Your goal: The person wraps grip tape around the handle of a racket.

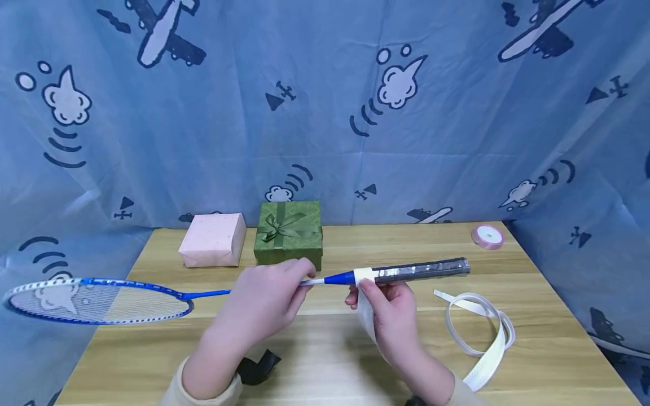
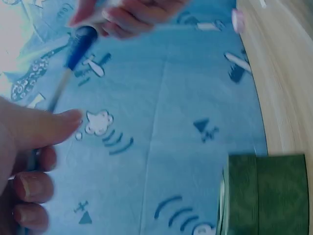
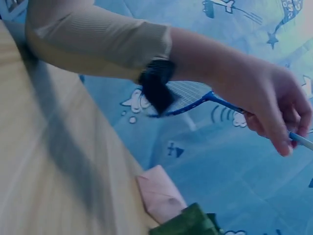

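While the badminton racket (image 1: pixel 152 296) is held level above the wooden table (image 1: pixel 533 316), both hands grip it. The left hand (image 1: pixel 264 301) has its fingers curled round the thin shaft (image 1: pixel 210 293), thumb on top and fingertips meeting near the point where the shaft turns white; the left wrist view confirms the thumb (image 2: pixel 49 128) pressing over the shaft with three fingers folded beneath it. The racket head (image 1: pixel 96 300) projects past the table's left edge, in front of the blue curtain (image 1: pixel 325 113).

The right hand (image 1: pixel 391 313) sits just beside the blue cone (image 1: pixel 339 278) at the base of the handle (image 1: pixel 421 270). Its fingers are curled, narrow, and pinch a white grip tape (image 1: pixel 482 332) against the handle where a first white turn (image 1: pixel 364 276) lies. The rest of the handle is dark and glossy, pointing right. The loose tape runs down under the right hand and loops on the table to the right, its far end lying near the table's near edge.

At the back of the table stand a pink wrapped box (image 1: pixel 212 240) and a green gift box (image 1: pixel 289 232) with a bow, touching or nearly touching side by side. A small pink ribbon spool (image 1: pixel 487 236) lies at the far right corner. A black strap (image 1: pixel 259 365) shows at the left wrist, below a beige sleeve (image 3: pixel 98 41).
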{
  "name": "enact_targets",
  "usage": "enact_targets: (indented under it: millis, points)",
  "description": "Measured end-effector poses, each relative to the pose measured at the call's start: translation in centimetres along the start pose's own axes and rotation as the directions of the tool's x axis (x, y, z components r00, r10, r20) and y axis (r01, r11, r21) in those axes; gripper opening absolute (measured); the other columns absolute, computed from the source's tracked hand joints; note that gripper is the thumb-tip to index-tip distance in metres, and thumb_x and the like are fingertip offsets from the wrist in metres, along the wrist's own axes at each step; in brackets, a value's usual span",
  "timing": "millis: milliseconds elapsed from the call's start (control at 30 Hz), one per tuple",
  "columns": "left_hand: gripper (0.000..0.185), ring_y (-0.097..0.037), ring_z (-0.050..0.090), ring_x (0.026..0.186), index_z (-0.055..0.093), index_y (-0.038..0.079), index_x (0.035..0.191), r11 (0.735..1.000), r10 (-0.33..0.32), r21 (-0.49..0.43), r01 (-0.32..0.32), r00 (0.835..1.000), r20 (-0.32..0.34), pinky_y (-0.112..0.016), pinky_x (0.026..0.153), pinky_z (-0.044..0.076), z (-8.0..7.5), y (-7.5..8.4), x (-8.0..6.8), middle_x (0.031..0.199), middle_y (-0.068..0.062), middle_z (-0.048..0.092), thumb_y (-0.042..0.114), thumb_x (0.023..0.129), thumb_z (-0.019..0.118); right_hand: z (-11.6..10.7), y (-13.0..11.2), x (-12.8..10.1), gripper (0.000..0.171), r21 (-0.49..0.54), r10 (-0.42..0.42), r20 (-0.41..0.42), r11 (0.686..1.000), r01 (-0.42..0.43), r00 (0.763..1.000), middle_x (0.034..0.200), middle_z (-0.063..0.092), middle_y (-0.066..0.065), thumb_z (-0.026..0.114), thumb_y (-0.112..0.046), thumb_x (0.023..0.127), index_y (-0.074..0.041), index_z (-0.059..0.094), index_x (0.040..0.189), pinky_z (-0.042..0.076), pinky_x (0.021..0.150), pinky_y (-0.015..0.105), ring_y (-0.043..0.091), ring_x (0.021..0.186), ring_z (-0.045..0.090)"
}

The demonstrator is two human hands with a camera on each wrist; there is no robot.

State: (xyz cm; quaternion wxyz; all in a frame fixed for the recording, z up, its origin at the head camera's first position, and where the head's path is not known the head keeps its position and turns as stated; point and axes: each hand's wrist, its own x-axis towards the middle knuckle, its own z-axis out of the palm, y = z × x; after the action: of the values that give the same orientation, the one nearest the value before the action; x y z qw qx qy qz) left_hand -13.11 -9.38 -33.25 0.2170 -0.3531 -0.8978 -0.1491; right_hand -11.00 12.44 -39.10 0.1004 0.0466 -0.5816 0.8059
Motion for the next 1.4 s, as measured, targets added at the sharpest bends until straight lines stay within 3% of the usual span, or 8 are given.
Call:
enact_targets:
  millis: [100,233,367,500,867,1067,1300,1400]
  points:
    - [0.003,-0.013,0.062,0.06,0.068,0.015,0.093,0.997,0.045,0.076,-0.025,0.96,-0.275,-0.027,0.047,0.043,-0.4,-1.0,-0.6,0.08,0.006,0.068,0.013,0.095,0.07,0.0,-1.1,0.6,0.015,0.004,-0.027,-0.032,1.0,0.027,0.999,0.07,0.07,0.008,0.06,-0.001,0.102,-0.001,0.065,0.088,0.061,0.06,0.032,0.016,0.058,0.069]
    - [0.017,-0.024,0.064,0.061,0.073,0.007,0.085,0.987,0.111,0.158,-0.02,0.794,-0.598,-0.037,0.051,0.045,-0.8,-2.0,-1.4,0.075,-0.004,0.07,0.011,0.098,0.062,0.6,-2.5,1.2,0.016,0.029,-0.07,-0.048,0.997,0.072,0.996,0.067,0.068,0.008,0.06,-0.001,0.102,-0.003,0.063,0.086,0.059,0.053,0.032,0.017,0.051,0.065]
    - [0.022,-0.026,0.06,0.057,0.075,0.004,0.081,0.982,0.165,0.183,-0.045,0.673,-0.721,-0.039,0.049,0.041,-1.2,-2.5,-1.5,0.073,-0.007,0.069,0.012,0.099,0.065,1.1,-3.5,1.6,0.014,0.053,-0.076,-0.063,0.995,0.079,0.995,0.068,0.067,0.007,0.061,-0.002,0.102,-0.004,0.063,0.088,0.057,0.05,0.031,0.017,0.049,0.063]
    - [0.023,-0.024,0.05,0.048,0.076,0.006,0.074,0.974,0.225,0.196,-0.115,0.615,-0.755,-0.036,0.041,0.033,-1.7,-3.1,-1.5,0.067,-0.007,0.066,0.009,0.096,0.069,0.8,-4.2,1.6,0.01,0.018,-0.04,0.0,0.999,0.039,0.999,0.072,0.069,0.008,0.063,-0.001,0.1,-0.004,0.066,0.091,0.061,0.058,0.035,0.018,0.054,0.066]
    - [0.028,-0.024,0.059,0.051,0.078,0.003,0.076,0.967,0.253,0.153,-0.205,0.668,-0.7,-0.04,0.042,0.047,-3.1,-3.6,-2.1,0.069,-0.006,0.068,0.016,0.099,0.068,0.0,-4.4,1.5,0.026,0.079,-0.103,0.214,0.993,0.088,0.971,0.083,0.074,0.009,0.06,0.008,0.099,-0.002,0.068,0.122,0.063,0.066,0.037,0.019,0.067,0.072]
    - [0.029,-0.022,0.062,0.055,0.08,0.003,0.082,0.957,0.281,0.136,-0.257,0.696,-0.661,-0.04,0.048,0.052,-3.9,-3.7,-2.2,0.071,-0.006,0.07,0.021,0.102,0.067,-0.2,-4.3,1.7,0.027,0.206,-0.226,0.319,0.964,0.165,0.921,0.088,0.077,0.006,0.062,0.009,0.097,-0.003,0.071,0.119,0.063,0.066,0.034,0.017,0.07,0.074]
    - [0.027,-0.022,0.059,0.053,0.081,0.006,0.088,0.968,0.249,0.148,-0.201,0.718,-0.651,-0.038,0.045,0.046,-4.6,-3.5,-2.3,0.075,-0.005,0.069,0.024,0.102,0.066,0.0,-4.6,1.4,0.017,0.167,-0.266,0.235,0.959,0.231,0.935,0.083,0.077,0.005,0.065,0.007,0.097,-0.008,0.071,0.103,0.062,0.062,0.034,0.015,0.066,0.073]
    - [0.026,-0.024,0.057,0.053,0.08,0.007,0.085,0.976,0.215,0.164,-0.14,0.691,-0.69,-0.042,0.045,0.044,-4.6,-3.4,-2.4,0.074,-0.007,0.068,0.021,0.101,0.065,0.2,-4.7,1.1,0.016,0.155,-0.268,0.179,0.958,0.241,0.947,0.077,0.075,0.007,0.062,0.008,0.098,-0.005,0.071,0.1,0.061,0.058,0.033,0.017,0.062,0.072]
